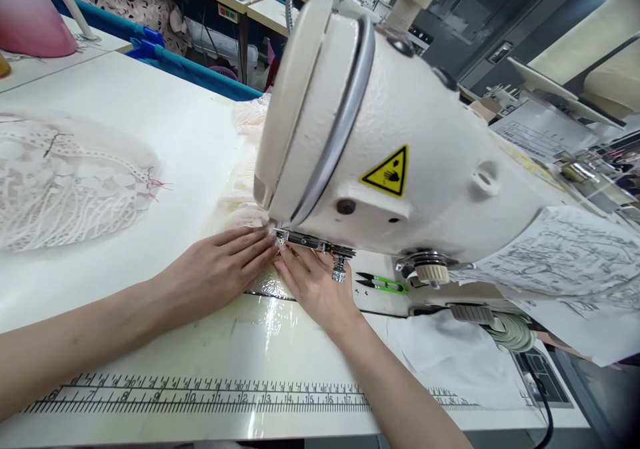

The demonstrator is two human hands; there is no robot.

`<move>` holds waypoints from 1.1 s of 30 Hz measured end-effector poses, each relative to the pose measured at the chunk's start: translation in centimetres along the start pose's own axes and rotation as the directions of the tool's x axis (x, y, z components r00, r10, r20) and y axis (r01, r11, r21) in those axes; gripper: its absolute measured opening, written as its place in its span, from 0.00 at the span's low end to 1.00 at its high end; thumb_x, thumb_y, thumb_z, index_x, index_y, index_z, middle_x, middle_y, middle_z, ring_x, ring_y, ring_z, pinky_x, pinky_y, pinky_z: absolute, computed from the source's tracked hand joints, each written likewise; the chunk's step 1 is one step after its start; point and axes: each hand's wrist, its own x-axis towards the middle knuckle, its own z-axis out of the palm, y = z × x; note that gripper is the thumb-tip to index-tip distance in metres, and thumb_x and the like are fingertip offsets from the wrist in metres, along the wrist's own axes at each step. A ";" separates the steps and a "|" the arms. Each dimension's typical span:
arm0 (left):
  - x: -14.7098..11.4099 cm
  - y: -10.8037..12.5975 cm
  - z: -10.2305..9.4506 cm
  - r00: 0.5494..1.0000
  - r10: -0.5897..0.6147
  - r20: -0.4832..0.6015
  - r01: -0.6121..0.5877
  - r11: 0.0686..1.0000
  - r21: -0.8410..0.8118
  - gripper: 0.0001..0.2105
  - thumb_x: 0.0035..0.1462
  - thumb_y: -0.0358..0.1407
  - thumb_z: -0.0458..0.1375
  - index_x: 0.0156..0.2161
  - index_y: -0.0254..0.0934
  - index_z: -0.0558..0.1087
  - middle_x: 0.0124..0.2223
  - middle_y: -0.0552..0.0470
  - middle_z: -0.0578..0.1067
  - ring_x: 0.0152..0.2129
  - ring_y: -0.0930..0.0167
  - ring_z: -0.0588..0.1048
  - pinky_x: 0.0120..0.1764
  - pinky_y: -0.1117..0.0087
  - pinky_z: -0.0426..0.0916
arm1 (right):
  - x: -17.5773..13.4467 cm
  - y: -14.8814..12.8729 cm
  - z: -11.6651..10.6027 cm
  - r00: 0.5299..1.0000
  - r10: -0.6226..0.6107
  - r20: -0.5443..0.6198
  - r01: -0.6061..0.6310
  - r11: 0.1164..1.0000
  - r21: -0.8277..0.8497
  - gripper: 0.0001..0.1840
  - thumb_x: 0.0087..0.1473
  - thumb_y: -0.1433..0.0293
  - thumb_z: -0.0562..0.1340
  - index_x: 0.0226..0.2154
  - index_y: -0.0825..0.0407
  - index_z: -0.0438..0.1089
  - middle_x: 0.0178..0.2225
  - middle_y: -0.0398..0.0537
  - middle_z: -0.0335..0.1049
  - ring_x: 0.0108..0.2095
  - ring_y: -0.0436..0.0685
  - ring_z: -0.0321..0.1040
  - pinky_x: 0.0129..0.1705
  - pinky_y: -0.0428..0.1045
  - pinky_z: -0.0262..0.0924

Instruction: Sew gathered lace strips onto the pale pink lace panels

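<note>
Both hands lie beside the needle area of a cream sewing machine point(320, 135). My left hand point(220, 265) rests flat, fingers stretched out, on pale lace fabric point(247, 215) that runs back behind the machine head. My right hand point(320, 289) lies palm down on the other side, its fingers extended beneath the metal parts by the presser foot point(281, 237). Its fingertips are partly hidden there. Neither hand is wrapped around anything. Green thread snips point(383, 283) lie on the machine bed, just right of my right hand.
A white lace piece point(75, 182) with loose red threads lies on the left of the table. A printed ruler point(240, 395) runs along the front edge. White cloth point(450, 349) lies at the right, below papers point(565, 255) on the machine. A pink object point(33, 15) stands back left.
</note>
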 end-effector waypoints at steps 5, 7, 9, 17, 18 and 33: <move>-0.7 -0.2 0.5 0.997 -0.068 0.042 0.072 0.993 -0.094 0.20 0.71 0.30 0.48 0.62 0.31 0.74 0.59 0.40 0.78 0.58 0.60 0.77 0.61 0.60 0.71 | -0.3 -0.1 0.2 0.996 0.055 0.064 -0.062 0.991 0.118 0.12 0.70 0.61 0.63 0.51 0.45 0.78 0.52 0.46 0.80 0.38 0.56 0.77 0.46 0.55 0.69; -0.7 -0.3 0.5 0.996 -0.070 0.052 0.074 0.994 -0.077 0.21 0.71 0.31 0.46 0.61 0.30 0.74 0.59 0.40 0.78 0.57 0.59 0.77 0.60 0.58 0.72 | -0.1 -0.2 0.3 0.995 0.046 0.086 -0.060 0.983 0.173 0.13 0.70 0.61 0.63 0.51 0.46 0.78 0.53 0.47 0.79 0.41 0.56 0.77 0.48 0.54 0.68; -0.5 -0.4 0.5 0.997 -0.056 0.060 0.058 0.998 -0.033 0.22 0.72 0.30 0.44 0.60 0.28 0.75 0.58 0.39 0.78 0.56 0.58 0.79 0.58 0.57 0.74 | 0.1 -0.3 0.3 0.996 0.042 0.077 -0.056 0.979 0.198 0.14 0.71 0.60 0.61 0.51 0.48 0.78 0.52 0.48 0.79 0.42 0.56 0.77 0.48 0.53 0.68; 0.0 -0.3 0.5 0.992 -0.092 0.087 0.091 0.996 0.023 0.22 0.74 0.34 0.43 0.58 0.28 0.77 0.56 0.37 0.80 0.55 0.58 0.79 0.57 0.57 0.76 | 0.6 -0.8 0.3 0.994 0.044 0.097 -0.060 0.984 0.169 0.16 0.72 0.59 0.59 0.52 0.50 0.76 0.50 0.50 0.79 0.45 0.60 0.76 0.48 0.56 0.66; 0.0 -0.3 0.5 0.991 -0.099 0.094 0.097 0.995 0.019 0.22 0.74 0.35 0.43 0.57 0.28 0.77 0.56 0.37 0.80 0.55 0.58 0.79 0.57 0.57 0.76 | 0.6 -0.8 0.3 0.993 0.042 0.113 -0.061 0.984 0.165 0.16 0.72 0.59 0.59 0.52 0.50 0.75 0.50 0.50 0.79 0.45 0.60 0.75 0.48 0.56 0.66; 0.3 0.1 0.2 0.958 -0.234 0.167 0.246 0.968 -0.054 0.20 0.74 0.38 0.46 0.58 0.31 0.76 0.58 0.38 0.79 0.61 0.54 0.74 0.63 0.50 0.67 | 0.5 0.7 0.4 0.957 0.261 0.124 -0.289 0.880 0.376 0.14 0.70 0.61 0.61 0.34 0.48 0.74 0.26 0.40 0.78 0.27 0.52 0.74 0.41 0.49 0.62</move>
